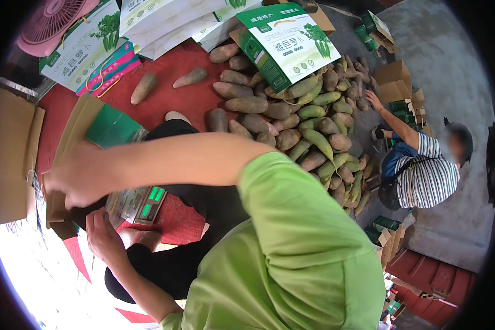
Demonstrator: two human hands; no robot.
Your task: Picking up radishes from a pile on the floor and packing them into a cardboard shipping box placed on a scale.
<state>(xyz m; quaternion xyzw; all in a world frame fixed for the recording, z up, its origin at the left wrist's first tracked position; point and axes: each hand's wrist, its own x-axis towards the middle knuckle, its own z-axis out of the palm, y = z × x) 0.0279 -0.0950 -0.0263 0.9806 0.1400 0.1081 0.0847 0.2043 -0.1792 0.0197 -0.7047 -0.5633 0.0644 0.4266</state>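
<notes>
An opened cardboard carton with a green flap stands at my left, next to a digital scale with lit green readouts. My right arm reaches across in front of me, and my right hand is over the carton. Motion smears that hand, so its fingers and anything in them cannot be made out. Lower down, my left hand is closed at the carton's near edge, by its dark opening. The carton's contents are hidden.
Green and reddish radishes lie heaped on the red floor covering. Printed boxes and a pink fan stand at the back. On the right a person in a striped shirt crouches, one hand toward the heap. More cartons stand nearby.
</notes>
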